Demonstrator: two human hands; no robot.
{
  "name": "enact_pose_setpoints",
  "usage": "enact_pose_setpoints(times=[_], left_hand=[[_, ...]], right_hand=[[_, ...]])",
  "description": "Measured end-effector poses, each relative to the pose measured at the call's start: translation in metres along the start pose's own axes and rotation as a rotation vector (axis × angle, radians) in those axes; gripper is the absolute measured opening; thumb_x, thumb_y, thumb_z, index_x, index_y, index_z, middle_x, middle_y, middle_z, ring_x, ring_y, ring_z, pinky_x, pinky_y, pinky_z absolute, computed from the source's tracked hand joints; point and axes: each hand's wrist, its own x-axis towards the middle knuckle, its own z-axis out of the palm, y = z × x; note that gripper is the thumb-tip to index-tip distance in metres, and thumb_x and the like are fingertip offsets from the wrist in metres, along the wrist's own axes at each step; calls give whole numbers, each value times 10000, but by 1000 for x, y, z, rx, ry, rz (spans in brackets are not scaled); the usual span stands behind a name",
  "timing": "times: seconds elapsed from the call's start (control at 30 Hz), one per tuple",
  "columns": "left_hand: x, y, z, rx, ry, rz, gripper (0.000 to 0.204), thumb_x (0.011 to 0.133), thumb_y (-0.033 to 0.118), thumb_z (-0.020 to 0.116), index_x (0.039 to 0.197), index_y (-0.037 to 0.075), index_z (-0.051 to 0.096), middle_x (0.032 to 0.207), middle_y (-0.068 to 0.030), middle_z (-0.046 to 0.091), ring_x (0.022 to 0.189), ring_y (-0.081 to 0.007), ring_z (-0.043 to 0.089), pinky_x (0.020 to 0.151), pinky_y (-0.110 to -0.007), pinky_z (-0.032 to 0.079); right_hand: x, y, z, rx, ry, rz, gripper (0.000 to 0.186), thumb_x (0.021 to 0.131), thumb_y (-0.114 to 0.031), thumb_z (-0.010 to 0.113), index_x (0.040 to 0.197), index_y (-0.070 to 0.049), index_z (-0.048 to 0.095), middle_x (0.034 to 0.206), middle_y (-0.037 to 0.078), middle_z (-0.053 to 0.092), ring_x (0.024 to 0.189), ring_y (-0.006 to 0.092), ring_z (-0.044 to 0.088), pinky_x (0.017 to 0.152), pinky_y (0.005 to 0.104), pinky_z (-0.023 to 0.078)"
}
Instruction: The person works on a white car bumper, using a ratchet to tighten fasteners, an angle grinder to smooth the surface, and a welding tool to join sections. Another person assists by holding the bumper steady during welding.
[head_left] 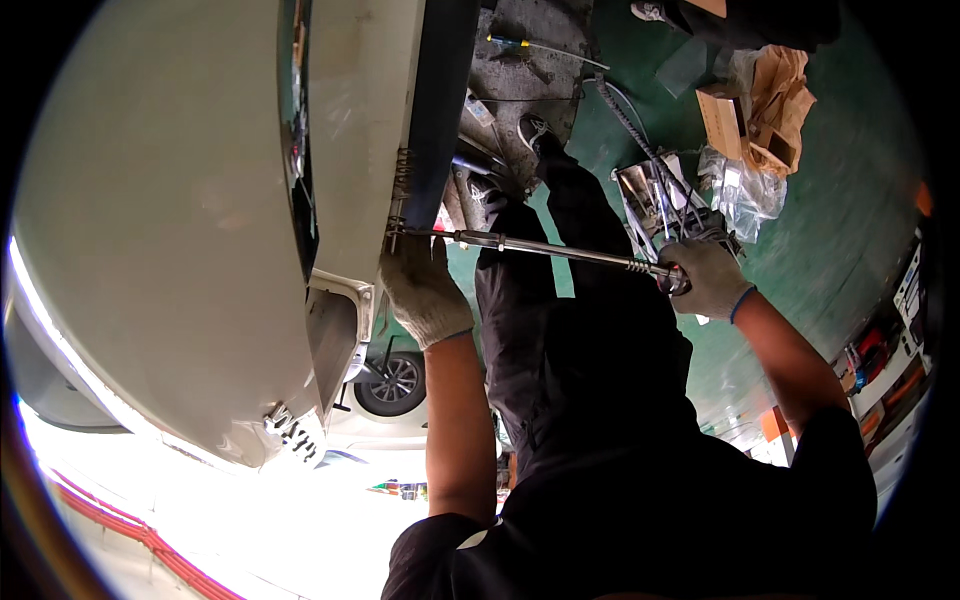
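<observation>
A long metal slide hammer (575, 252) stretches across in front of my legs, its front end meeting the edge of a pale car panel (365, 130). Along that edge runs a coiled, wavy wire (403, 175). My right hand (712, 280), in a whitish knit glove, is closed round the slide hammer's handle end. Against the panel edge, just under the tool's front end, is my gloved left hand (425, 295). Its fingers are drawn together there; what they grip is hidden by the hand.
A screwdriver (508, 41) lies on a grey mat ahead. To the right on the green floor are a metal frame with cables (650, 195), a cardboard box (722, 120), brown paper (780, 100) and clear plastic (750, 190). Another person's shoe (648, 10) shows at the top.
</observation>
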Motion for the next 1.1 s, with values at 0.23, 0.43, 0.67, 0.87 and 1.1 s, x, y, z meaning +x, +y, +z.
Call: enact_pose_setpoints(times=[0.23, 0.43, 0.67, 0.87, 1.1], left_hand=[[-4, -4, -15, 153, 35, 45, 606, 1111, 471, 407, 1560, 67, 465, 1583, -132, 519, 1470, -272, 459, 1233, -481, 307], [-10, -1, -12, 115, 118, 53, 563, 1079, 485, 484, 1462, 75, 534, 1473, -133, 605, 1387, -255, 522, 1205, -481, 306], [-39, 20, -24, 760, 55, 109, 548, 1115, 430, 410, 1460, 20, 523, 1472, -147, 593, 1381, -286, 530, 1195, -472, 365], [-83, 42, -10, 527, 199, 227, 413, 1106, 286, 422, 1301, -16, 627, 1250, -140, 689, 1116, -237, 645, 1003, -389, 493], [-3, 70, 91, 1589, -517, 468, 326, 1101, 298, 503, 1084, 34, 693, 869, -56, 694, 757, -154, 638, 734, -315, 523]], right_hand=[[3, 26, 5, 85, 89, -89, 438, 662, -116, 786, 1079, -73, 657, 912, 146, 672, 877, 356, 678, 789, 459, 538], [12, 41, 12, 99, -66, 78, 495, 685, -124, 795, 1158, -86, 653, 1016, 139, 697, 978, 343, 699, 883, 449, 561], [27, 78, 40, 157, -105, 222, 564, 660, -124, 792, 1199, -92, 630, 1059, 158, 716, 1007, 361, 709, 904, 438, 568], [34, 98, 64, 232, -125, 315, 636, 678, -151, 796, 1271, -82, 577, 1080, 206, 715, 1026, 402, 706, 898, 466, 564], [46, 107, 93, 362, -123, 386, 676, 683, -155, 835, 1293, -79, 554, 1080, 216, 717, 1028, 416, 703, 909, 487, 559]])
